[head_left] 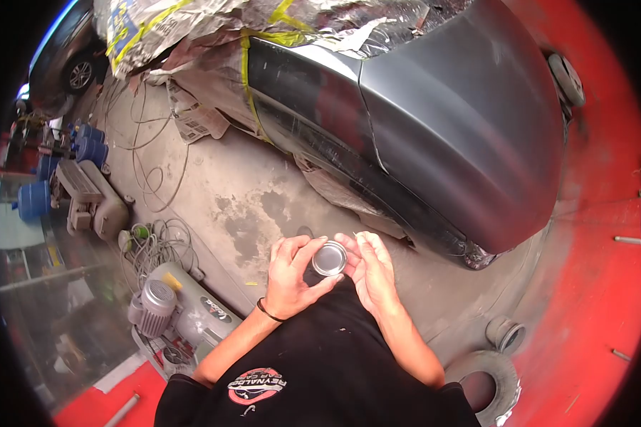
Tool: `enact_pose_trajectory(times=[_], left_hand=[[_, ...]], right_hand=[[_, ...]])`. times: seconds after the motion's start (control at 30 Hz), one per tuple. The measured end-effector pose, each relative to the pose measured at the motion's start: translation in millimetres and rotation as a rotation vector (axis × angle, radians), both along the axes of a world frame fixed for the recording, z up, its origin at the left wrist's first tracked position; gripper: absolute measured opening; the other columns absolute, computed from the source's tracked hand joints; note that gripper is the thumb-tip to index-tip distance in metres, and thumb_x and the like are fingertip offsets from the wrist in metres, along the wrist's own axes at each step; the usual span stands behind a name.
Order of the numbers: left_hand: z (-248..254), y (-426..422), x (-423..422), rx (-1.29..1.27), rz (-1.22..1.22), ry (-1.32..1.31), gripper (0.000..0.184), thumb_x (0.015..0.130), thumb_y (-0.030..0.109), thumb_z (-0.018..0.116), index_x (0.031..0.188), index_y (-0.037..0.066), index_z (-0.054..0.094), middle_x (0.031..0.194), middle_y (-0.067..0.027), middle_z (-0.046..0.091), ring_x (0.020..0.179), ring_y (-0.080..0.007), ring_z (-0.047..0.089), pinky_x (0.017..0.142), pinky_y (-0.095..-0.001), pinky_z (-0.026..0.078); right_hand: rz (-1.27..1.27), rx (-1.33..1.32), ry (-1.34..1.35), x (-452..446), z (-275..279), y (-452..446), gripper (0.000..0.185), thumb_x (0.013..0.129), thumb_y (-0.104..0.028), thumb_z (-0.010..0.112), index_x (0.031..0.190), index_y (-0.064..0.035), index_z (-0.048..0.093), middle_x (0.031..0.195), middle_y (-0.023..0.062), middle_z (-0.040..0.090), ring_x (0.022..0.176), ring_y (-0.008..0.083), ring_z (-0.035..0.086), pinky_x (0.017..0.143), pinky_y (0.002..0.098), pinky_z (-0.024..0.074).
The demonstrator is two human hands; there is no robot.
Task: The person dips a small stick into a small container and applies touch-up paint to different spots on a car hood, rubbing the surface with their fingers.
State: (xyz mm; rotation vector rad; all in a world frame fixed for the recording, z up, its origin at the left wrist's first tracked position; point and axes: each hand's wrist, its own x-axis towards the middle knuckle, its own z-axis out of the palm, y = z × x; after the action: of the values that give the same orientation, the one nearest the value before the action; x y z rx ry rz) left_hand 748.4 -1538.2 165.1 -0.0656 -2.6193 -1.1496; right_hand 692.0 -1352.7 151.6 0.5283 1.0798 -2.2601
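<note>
My left hand point(292, 274) grips a small round metal tin point(329, 258) by its rim, thumb and fingers around its left side. The tin's silvery round face points up toward the camera. Close against the tin's right side is my right hand point(369, 269), with its palm turned toward the tin and its fingers pointing up. Something thin and pale shows near its fingertips, too small to make out. A dark band circles my left wrist. Both hands are in front of my black shirt, near the primed grey car body point(463, 107).
Plastic and paper masking point(185, 32) with yellow tape covers part of the car. An air compressor point(199, 313) and coiled hoses point(160, 245) are at the lower left. A tire point(502, 381) lies at the lower right. Blue containers point(34, 201) stand at the far left.
</note>
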Motion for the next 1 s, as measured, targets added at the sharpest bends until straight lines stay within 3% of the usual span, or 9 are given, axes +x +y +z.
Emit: enact_pose_trajectory(times=[0.13,0.23,0.43,0.63,1.0], left_hand=[[-3,-1,-19,-0.047,-0.084,-0.028,0.079,0.069,0.026,0.100,0.142,0.011,0.072,0.124,-0.0143,0.065,0.112,-0.0339,0.062,0.100,-0.0473,0.051],[-6,7,-32,-0.079,-0.113,-0.054,0.080,0.069,0.026,0.100,0.143,0.011,0.072,0.125,-0.0142,0.065,0.113,-0.0337,0.062,0.101,-0.0473,0.051],[-15,44,-54,-0.103,-0.172,-0.099,0.084,0.069,0.029,0.102,0.146,0.013,0.071,0.126,-0.0132,0.066,0.115,-0.0337,0.062,0.103,-0.0477,0.051],[-28,93,-80,-0.175,-0.302,-0.135,0.091,0.072,0.036,0.097,0.155,0.014,0.065,0.133,-0.0150,0.066,0.118,-0.0367,0.063,0.103,-0.0504,0.052],[-36,162,-120,-0.186,-0.601,-0.128,0.095,0.083,0.043,0.088,0.163,0.006,0.053,0.136,-0.0183,0.064,0.114,-0.0368,0.063,0.101,-0.0501,0.051]], right_hand=[[-0.059,-0.180,-0.101,-10,-4,-7,0.013,0.120,-0.025,0.054,0.124,-0.0131,0.058,0.145,0.0241,0.068,0.118,0.0232,0.073,0.089,0.0364,0.0634],[-0.066,-0.225,-0.127,-18,-10,5,0.013,0.120,-0.025,0.054,0.124,-0.0137,0.059,0.136,0.0159,0.072,0.113,0.0192,0.073,0.081,0.0333,0.0598],[-0.154,-0.184,-0.121,-27,-25,38,0.014,0.120,-0.025,0.055,0.127,-0.0143,0.059,0.114,-0.0006,0.064,0.106,0.0109,0.068,0.073,0.0302,0.0530],[-0.212,-0.173,-0.081,-36,-41,85,0.014,0.121,-0.023,0.051,0.128,-0.0119,0.056,0.121,0.0033,0.065,0.113,0.0143,0.069,0.076,0.0315,0.0554],[-0.380,-0.138,-0.045,-34,-44,158,0.019,0.122,-0.027,0.049,0.129,-0.0096,0.054,0.127,0.0095,0.066,0.118,0.0193,0.068,0.086,0.0359,0.0586]])
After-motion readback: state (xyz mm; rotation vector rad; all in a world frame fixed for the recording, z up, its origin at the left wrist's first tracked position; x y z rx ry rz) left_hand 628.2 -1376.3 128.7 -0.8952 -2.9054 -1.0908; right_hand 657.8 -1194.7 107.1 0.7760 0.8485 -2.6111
